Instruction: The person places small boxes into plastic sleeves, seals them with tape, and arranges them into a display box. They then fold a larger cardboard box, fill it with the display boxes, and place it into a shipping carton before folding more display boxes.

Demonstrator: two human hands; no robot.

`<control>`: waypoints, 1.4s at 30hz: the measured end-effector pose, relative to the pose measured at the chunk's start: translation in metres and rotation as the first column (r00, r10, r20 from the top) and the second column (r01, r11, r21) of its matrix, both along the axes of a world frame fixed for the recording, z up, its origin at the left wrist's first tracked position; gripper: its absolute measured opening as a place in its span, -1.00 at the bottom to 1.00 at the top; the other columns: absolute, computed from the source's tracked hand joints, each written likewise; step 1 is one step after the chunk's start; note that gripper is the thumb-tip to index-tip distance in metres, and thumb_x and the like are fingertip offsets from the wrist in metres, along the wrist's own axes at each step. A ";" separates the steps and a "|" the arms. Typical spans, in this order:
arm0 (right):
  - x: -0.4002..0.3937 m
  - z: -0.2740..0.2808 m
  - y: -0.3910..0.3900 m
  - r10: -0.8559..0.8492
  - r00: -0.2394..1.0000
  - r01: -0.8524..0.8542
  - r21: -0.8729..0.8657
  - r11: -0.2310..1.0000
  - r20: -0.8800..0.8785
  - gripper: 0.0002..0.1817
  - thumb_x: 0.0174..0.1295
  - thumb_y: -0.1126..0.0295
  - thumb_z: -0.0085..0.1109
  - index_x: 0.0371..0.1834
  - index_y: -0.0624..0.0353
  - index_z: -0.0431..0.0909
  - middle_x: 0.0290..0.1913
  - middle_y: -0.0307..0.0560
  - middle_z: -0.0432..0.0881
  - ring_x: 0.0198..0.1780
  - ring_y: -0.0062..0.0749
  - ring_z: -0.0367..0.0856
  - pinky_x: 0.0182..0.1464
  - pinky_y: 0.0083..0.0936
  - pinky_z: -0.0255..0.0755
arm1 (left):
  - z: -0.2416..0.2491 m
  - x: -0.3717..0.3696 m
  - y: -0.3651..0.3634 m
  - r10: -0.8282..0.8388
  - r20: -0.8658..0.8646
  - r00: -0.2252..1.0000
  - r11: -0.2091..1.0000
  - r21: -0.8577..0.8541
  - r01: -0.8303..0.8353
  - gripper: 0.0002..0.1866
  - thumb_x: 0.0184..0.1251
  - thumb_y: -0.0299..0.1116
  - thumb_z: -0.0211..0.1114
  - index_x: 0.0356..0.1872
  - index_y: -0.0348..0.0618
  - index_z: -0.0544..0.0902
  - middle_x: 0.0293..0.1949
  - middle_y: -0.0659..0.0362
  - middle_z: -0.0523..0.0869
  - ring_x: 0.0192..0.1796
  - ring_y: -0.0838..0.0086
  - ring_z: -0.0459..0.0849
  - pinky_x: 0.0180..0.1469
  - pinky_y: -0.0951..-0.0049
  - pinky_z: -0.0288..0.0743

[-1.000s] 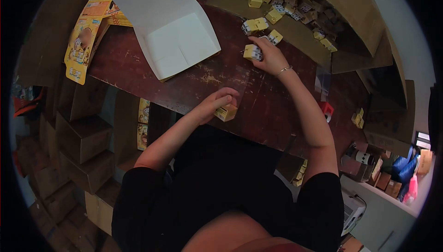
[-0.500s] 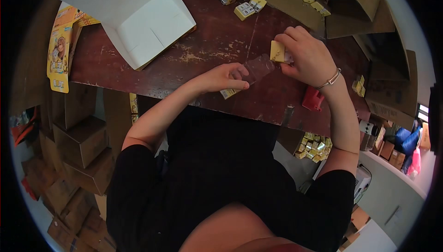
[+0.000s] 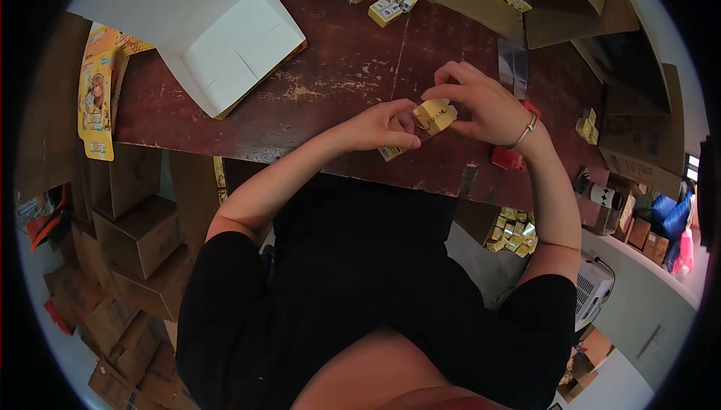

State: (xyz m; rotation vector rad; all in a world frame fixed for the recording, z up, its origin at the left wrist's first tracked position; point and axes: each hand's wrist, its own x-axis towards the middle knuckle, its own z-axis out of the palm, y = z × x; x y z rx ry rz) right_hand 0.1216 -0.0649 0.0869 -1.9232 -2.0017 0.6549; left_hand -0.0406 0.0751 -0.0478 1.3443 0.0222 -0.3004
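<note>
Between my hands is a small yellow block (image 3: 434, 116) with a little chain on it. My right hand (image 3: 481, 106) pinches this block from the right, its fingers curled over the top. My left hand (image 3: 379, 126) is closed around a clear plastic sleeve (image 3: 410, 120), mostly hidden by the fingers, and the block is right at the sleeve's open end. Below my left hand, a yellow-and-white piece (image 3: 391, 153) lies near the table's front edge.
A white-lined open box (image 3: 240, 49) stands left on the dark red table (image 3: 338, 57), near printed yellow cartons (image 3: 96, 102). Yellow blocks (image 3: 385, 10) lie at the back. Right are a red object (image 3: 508, 158), clear plastic (image 3: 513, 64) and a large cardboard box (image 3: 638, 128).
My right hand has brought the yellow block left and down to the clear sleeve in my left hand. The whole view has shifted slightly.
</note>
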 end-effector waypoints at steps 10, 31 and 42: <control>-0.042 -0.078 -0.055 -0.525 0.605 0.698 0.082 0.711 -0.599 -0.83 0.20 0.47 0.26 -0.15 0.20 0.59 -0.40 -0.18 0.60 -0.30 -0.46 0.60 -0.31 -0.56 0.53 | -0.026 -0.003 -0.024 0.314 0.327 0.892 0.895 0.211 -0.392 -0.31 0.05 -0.25 0.54 0.16 -0.16 0.34 0.04 0.09 0.54 0.06 0.44 0.51 0.11 0.40 0.40; -0.080 -0.130 -0.054 -0.400 0.097 0.788 -0.176 0.590 -0.911 -0.52 0.14 0.39 0.33 0.13 0.19 0.41 -0.02 -0.13 0.55 -0.01 -0.42 0.58 0.03 -0.43 0.53 | 0.005 0.001 -0.029 0.384 0.509 0.770 0.800 0.233 -0.553 -0.61 0.17 -0.51 0.40 0.06 -0.22 0.62 0.14 0.10 0.52 0.11 0.36 0.59 0.04 0.37 0.55; -0.102 -0.124 -0.041 -0.664 0.519 0.854 0.301 0.424 -0.539 -0.07 -0.21 0.48 0.44 0.36 0.20 0.23 0.15 0.07 0.48 0.19 -0.13 0.52 0.21 -0.34 0.42 | 0.029 0.025 -0.042 0.507 -0.084 0.858 0.836 -0.196 -0.513 -0.81 0.39 -0.45 0.22 -0.06 -0.26 0.70 -0.18 0.16 0.75 -0.14 0.55 0.69 0.00 0.51 0.54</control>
